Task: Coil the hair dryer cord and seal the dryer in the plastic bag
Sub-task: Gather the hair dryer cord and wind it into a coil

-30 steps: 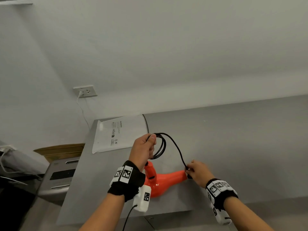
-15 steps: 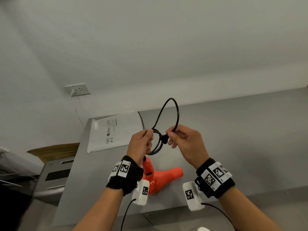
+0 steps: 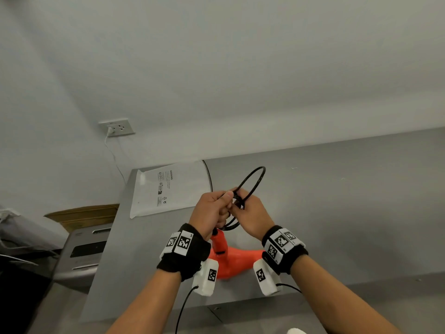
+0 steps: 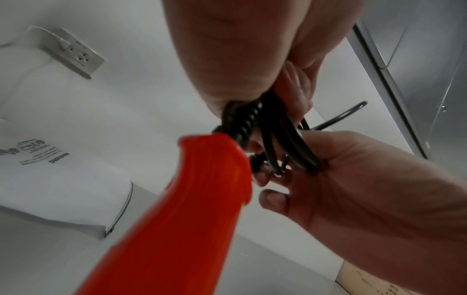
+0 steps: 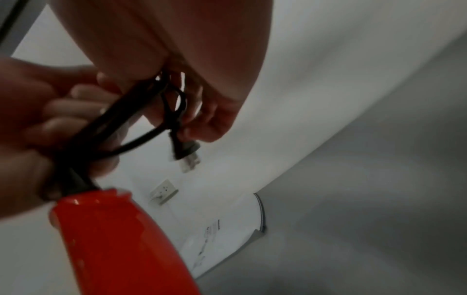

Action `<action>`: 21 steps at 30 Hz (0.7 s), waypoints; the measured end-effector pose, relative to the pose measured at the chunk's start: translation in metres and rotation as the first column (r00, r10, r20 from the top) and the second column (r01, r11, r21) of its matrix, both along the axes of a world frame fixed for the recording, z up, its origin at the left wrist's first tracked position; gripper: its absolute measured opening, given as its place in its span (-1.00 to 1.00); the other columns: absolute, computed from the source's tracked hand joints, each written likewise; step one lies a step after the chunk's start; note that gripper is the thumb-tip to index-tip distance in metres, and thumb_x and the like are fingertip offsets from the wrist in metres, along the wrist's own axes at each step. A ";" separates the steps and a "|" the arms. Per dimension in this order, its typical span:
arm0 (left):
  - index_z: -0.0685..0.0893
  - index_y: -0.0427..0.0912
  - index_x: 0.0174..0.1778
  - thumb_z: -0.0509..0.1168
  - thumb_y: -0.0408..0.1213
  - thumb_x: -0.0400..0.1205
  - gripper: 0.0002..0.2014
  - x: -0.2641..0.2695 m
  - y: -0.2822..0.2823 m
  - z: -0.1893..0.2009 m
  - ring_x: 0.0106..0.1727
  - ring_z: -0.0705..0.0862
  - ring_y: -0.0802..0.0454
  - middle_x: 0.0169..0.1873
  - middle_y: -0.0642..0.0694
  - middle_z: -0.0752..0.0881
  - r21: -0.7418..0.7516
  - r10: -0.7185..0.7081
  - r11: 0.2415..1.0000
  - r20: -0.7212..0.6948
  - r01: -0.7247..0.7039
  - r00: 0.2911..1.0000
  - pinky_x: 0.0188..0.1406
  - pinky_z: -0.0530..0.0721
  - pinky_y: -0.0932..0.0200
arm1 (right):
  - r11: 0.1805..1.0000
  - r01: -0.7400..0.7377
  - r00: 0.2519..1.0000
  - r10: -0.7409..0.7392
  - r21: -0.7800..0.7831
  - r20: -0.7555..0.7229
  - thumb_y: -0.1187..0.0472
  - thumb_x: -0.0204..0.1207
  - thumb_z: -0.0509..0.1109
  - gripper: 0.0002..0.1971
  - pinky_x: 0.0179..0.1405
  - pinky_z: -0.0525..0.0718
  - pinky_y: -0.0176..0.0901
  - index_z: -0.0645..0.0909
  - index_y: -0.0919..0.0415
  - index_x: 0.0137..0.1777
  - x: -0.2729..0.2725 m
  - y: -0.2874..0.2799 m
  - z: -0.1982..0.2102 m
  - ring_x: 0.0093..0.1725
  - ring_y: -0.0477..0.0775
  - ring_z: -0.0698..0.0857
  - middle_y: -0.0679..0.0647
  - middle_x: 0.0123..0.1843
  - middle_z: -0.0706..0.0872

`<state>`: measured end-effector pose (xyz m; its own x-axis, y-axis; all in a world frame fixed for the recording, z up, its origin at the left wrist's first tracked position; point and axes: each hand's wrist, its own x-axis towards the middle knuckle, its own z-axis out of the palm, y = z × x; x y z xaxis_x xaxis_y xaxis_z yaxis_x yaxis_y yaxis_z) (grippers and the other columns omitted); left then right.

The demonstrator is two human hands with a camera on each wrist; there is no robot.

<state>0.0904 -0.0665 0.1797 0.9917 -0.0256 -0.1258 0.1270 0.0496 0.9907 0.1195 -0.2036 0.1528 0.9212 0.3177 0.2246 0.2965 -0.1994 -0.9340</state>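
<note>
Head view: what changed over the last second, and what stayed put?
The right hand left the dryer's nozzle, brought the cord end up to the left hand and now holds it against the coil. The left hand kept gripping the coil; hair dryer and plastic bag stayed put.

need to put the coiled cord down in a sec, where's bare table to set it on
The widest bare stretch of table lies right of both hands, running back to the wall. A narrower bare strip sits between the plastic bag and the orange dryer. It is crowded at the near edge, where the dryer lies under the left hand and right hand holding the cord.
</note>
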 end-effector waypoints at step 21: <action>0.51 -0.19 -0.37 0.22 -0.27 0.78 -0.64 0.015 0.012 -0.008 -0.68 0.16 0.18 -0.64 0.06 0.28 0.007 0.083 0.997 -0.031 -0.082 0.996 -0.72 0.17 0.39 | 0.717 0.132 0.870 -0.415 -0.685 -0.267 0.03 0.64 0.36 -0.60 -0.17 0.69 -0.11 0.63 0.10 -0.45 0.018 -0.121 -0.103 -0.31 0.20 0.75 0.09 -0.45 0.69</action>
